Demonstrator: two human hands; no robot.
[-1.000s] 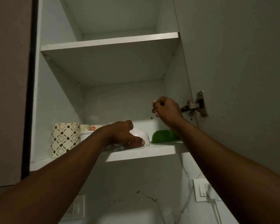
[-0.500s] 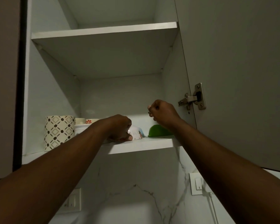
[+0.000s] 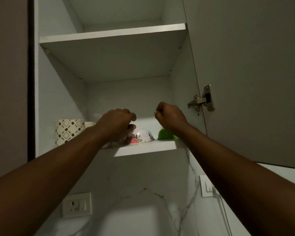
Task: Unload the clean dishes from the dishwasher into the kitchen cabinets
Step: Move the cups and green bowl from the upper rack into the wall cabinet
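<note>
Both arms reach up into an open wall cabinet [image 3: 61,68]. Since a second ago the left hand [image 3: 115,125] has lifted off the bowl [image 3: 142,136]: it then lay flat over the upturned base, and it now hovers just above and left of it, fingers curled loosely down, thumb near the rim and nothing in its grasp. The right hand [image 3: 170,116] has dropped a little and drifted left from beside the hinge [image 3: 203,100]; it remains a closed fist in mid-air, and whether anything small sits inside it cannot be made out in the dim light.

The bowl rests upside down on the lower shelf [image 3: 146,148], near the front edge and roughly mid-width. It is white and glossy, with a red and pink flower print low on its left side and a blue patch on its right; the hand and wrist hide its left part. A green bowl [image 3: 165,134], also inverted, sits just to its right, apart from it. To the left stands a cream mug [image 3: 69,131] patterned with dark diamonds and beans, with another pale cup [image 3: 89,124] behind it. The door [image 3: 254,74] stands open at right.
</note>
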